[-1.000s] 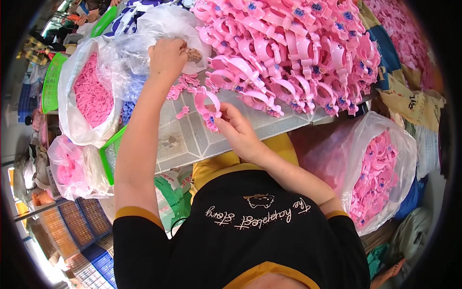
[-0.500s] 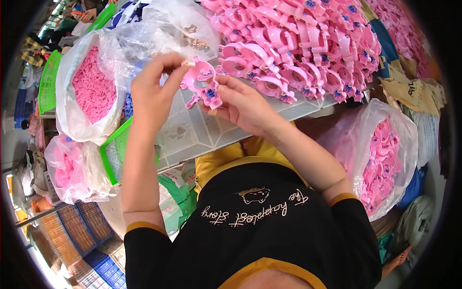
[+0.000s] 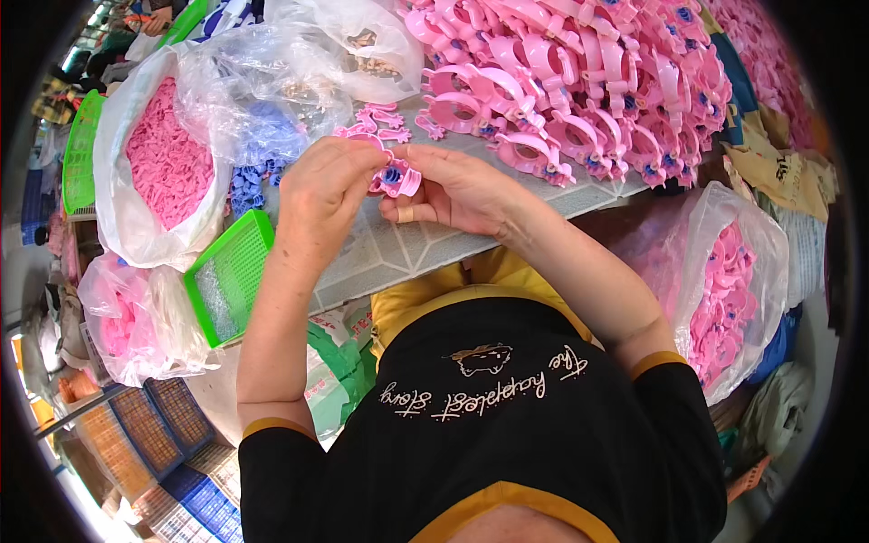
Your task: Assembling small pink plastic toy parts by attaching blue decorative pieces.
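Note:
A pink plastic ring-shaped part with a small blue piece on it (image 3: 396, 179) is held between my two hands above the table. My left hand (image 3: 326, 195) pinches its ring side; the fingertips hide what else they may hold. My right hand (image 3: 462, 190) grips its other side between thumb and fingers, with a beige strip wrapped round one finger. Just beyond the hands, a few loose pink pieces (image 3: 380, 118) lie on the grey table (image 3: 425, 235). A large heap of similar pink parts (image 3: 579, 90) rises at the far right.
On the left stand a white bag of small pink pieces (image 3: 169, 154), blue pieces (image 3: 258, 185) and a green basket (image 3: 240, 271) holding tiny clear bits. Clear plastic bags (image 3: 299, 63) lie behind. At right, below the table edge, sits a bag of pink parts (image 3: 724, 303).
My left hand has come lower and closer to my right, its fingers now over the ring. The pink part has tilted and dropped slightly; the beige bit at the left fingertips is no longer visible.

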Demonstrator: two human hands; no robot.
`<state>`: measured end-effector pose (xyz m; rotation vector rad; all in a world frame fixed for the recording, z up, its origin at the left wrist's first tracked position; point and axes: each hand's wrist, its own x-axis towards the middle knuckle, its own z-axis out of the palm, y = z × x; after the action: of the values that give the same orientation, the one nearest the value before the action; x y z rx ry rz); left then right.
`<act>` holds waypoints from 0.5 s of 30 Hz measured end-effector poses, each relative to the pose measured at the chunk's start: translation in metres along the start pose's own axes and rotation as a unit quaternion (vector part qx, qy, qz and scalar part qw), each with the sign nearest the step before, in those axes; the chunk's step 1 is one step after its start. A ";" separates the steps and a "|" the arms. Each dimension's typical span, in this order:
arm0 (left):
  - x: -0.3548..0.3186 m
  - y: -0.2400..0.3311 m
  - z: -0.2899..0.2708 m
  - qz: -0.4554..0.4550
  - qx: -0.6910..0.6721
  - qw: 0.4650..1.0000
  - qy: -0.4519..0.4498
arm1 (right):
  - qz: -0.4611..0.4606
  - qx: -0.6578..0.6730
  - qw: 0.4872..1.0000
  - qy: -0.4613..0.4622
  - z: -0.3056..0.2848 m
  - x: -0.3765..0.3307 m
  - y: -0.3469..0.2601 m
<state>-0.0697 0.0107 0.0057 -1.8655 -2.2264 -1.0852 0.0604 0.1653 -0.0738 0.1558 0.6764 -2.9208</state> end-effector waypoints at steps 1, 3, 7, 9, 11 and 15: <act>0.000 -0.002 0.000 0.021 0.011 1.000 -0.014 | 0.001 0.002 1.000 0.003 0.000 0.000 0.000; 0.002 -0.008 -0.005 0.040 0.022 0.999 -0.028 | 0.011 -0.041 0.998 0.042 0.003 0.000 -0.002; 0.008 -0.011 -0.017 0.076 0.000 0.990 -0.121 | 0.022 -0.054 0.997 0.044 0.003 -0.001 -0.004; 0.009 -0.007 -0.019 0.104 0.013 0.985 -0.134 | 0.041 -0.058 0.996 0.056 -0.004 -0.002 -0.002; -0.001 -0.002 -0.011 0.118 0.079 0.986 -0.085 | 0.030 -0.058 0.997 0.044 -0.006 0.000 0.002; -0.018 0.004 0.001 -0.026 -0.036 0.998 -0.048 | 0.020 -0.074 0.996 0.049 0.004 -0.004 0.004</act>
<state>-0.0612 -0.0034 -0.0017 -1.9380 -2.3294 -1.1209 0.0644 0.1602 -0.0714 0.2948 0.8913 -2.8272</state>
